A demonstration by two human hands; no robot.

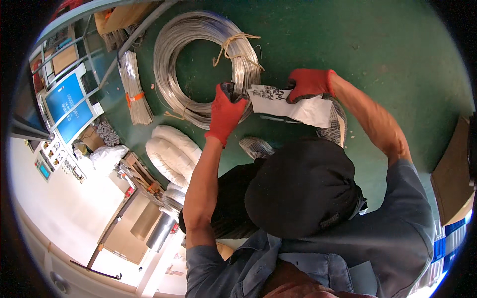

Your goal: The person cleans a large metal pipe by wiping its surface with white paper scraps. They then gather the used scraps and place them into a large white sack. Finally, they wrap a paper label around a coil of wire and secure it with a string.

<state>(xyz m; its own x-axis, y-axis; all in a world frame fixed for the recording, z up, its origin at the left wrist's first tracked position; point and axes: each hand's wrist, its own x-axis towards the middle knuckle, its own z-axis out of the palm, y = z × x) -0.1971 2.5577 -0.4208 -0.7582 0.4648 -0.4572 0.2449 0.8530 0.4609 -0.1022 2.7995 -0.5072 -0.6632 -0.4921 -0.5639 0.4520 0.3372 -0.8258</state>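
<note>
My right hand (312,85), in a red glove with a dark palm, grips the upper edge of a white paper sheet (314,112) with dark handwriting at its left end. The sheet is creased and slants down to the right. A large coil of silvery wire (169,57) lies on the floor, bound with tan twine (231,43). My left hand (227,111), gloved the same way, is over the coil's near right part, close to the paper's left end. Its fingers are curled closed; what lies between them is hidden.
A bundle of straight wires (134,89) with an orange tie lies left of the coil on the green floor (392,44). Nearer are a cream padded roll (171,151) and my patterned shoes (256,147). A metal frame (107,69) stands far left, and a cardboard piece (453,174) at right.
</note>
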